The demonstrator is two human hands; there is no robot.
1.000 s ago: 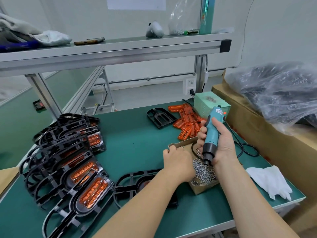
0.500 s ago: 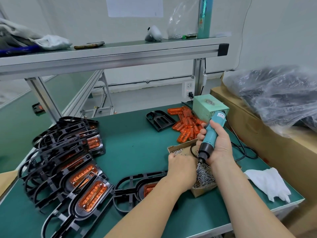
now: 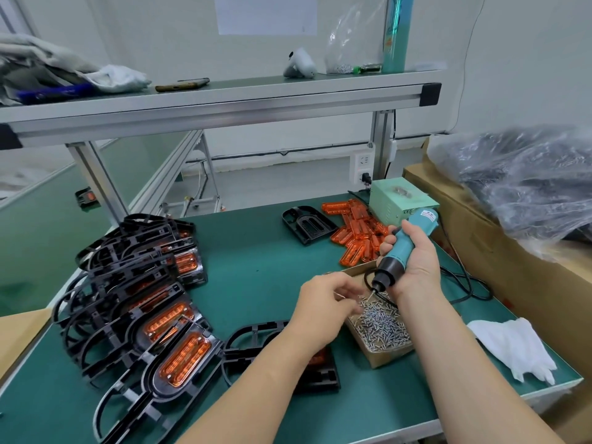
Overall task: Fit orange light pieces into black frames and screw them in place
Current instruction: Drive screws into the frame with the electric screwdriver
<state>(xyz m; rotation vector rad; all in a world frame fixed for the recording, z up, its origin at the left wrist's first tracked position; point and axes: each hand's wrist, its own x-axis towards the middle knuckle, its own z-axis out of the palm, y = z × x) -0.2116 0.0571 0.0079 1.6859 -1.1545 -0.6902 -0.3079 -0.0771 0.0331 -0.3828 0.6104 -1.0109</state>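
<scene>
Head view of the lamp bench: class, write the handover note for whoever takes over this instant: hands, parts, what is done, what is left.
Right hand grips the blue screwdriver, bit over the screw box.
Left hand reaches into the screws, fingers curled; whether it holds one is unclear.
Current frame lies under the left forearm, an orange piece showing in it.
Done: fitted frames stacked at the left.
Left: likely screw the current frame, then fit the loose orange pieces and the empty frame.
</scene>
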